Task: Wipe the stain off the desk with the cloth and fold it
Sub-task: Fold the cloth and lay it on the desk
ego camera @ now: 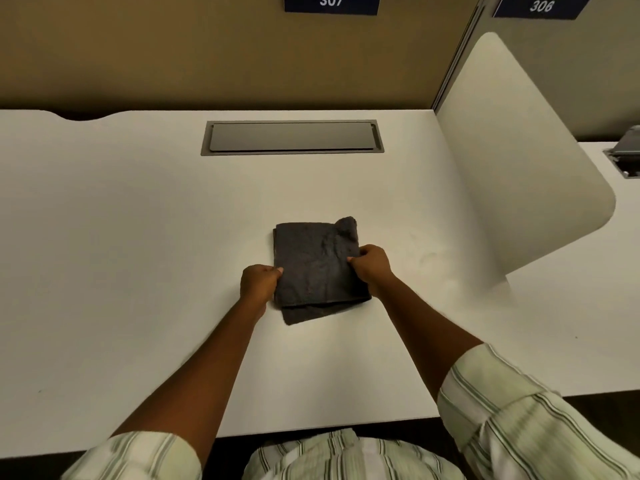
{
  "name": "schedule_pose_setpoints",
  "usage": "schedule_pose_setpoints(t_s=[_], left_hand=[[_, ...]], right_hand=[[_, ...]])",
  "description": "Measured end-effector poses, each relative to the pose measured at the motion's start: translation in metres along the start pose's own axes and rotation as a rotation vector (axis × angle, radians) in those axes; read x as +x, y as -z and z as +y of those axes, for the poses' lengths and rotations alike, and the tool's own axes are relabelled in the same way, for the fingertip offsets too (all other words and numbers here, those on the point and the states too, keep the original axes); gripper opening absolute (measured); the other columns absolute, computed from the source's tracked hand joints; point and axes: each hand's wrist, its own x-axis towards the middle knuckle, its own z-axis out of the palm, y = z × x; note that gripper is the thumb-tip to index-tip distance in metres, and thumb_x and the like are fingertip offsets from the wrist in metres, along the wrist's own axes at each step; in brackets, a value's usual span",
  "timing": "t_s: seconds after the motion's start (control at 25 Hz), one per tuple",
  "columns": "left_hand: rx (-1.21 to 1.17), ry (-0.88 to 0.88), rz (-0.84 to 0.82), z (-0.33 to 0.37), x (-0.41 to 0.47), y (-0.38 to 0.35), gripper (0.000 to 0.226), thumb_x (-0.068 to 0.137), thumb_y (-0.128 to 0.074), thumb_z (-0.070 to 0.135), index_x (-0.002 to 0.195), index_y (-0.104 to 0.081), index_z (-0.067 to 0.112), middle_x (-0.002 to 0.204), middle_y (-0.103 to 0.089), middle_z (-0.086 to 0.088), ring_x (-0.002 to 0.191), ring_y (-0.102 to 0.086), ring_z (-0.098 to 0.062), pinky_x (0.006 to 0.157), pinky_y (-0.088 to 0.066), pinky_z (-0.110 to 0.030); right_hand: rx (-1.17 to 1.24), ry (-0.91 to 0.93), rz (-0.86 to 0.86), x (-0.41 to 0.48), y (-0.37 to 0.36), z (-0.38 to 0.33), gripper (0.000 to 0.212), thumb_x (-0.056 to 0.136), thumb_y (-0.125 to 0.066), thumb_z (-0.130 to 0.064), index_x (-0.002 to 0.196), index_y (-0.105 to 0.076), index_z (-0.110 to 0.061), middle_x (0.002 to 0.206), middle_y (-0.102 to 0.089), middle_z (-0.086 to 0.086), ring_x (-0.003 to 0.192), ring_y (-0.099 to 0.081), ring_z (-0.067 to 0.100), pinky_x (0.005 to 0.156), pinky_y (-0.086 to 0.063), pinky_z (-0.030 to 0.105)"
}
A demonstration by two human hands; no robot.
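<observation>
The cloth (317,268) lies folded on the counter (121,237) at the centre, with the left hand (259,282) touching its edge at 9 o'clock and the right hand (372,266) on its edge at 3 o'clock. Behind it, at 12 o'clock, a cable hatch (292,137) sits set into the counter, and past that stands the back panel (173,46) bearing a number plate (331,2). At 2 o'clock a divider (512,161) rises from the counter, with a second number plate (541,6) behind it.

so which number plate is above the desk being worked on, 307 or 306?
The 307 plate: it hangs on the brown panel directly behind the desk holding the cloth. The 306 plate sits beyond the white divider.
</observation>
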Motion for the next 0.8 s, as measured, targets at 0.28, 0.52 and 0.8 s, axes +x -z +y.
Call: schedule_pose_setpoints(t_s=[0.28,0.52,0.8], left_hand=[[-0.029,-0.089,0.097,0.016,0.011,-0.004,0.021,0.085,-0.065,0.012,0.104,-0.063,0.004,0.113,-0.064,-0.016,0.100,-0.060,-0.030,0.089,-0.053,-0.042],[0.155,-0.134,0.122,0.004,0.006,-0.019,0.027,0.087,-0.064,0.016,0.110,-0.062,0.003,0.114,-0.064,-0.017,0.101,-0.059,-0.032,0.084,-0.047,-0.035],[-0.061,-0.068,0.160,0.003,-0.006,-0.024,0.019,0.083,-0.063,0.001,0.102,-0.066,0.000,0.106,-0.067,-0.015,0.088,-0.062,-0.027,0.081,-0.054,-0.036]], right_hand=[[0.017,0.044,0.046,0.006,0.000,0.000,0.029,0.087,-0.065,-0.013,0.115,-0.058,-0.011,0.117,-0.063,0.011,0.106,-0.060,0.029,0.092,-0.052,0.042],[-0.359,0.085,0.036,0.002,0.007,0.013,0.042,0.089,-0.066,-0.031,0.118,-0.047,-0.006,0.120,-0.056,0.014,0.108,-0.055,0.030,0.082,-0.047,0.037],[-0.197,0.159,0.050,-0.008,0.010,0.021,0.033,0.090,-0.064,-0.017,0.118,-0.050,-0.008,0.117,-0.059,0.014,0.104,-0.059,0.030,0.089,-0.054,0.045]])
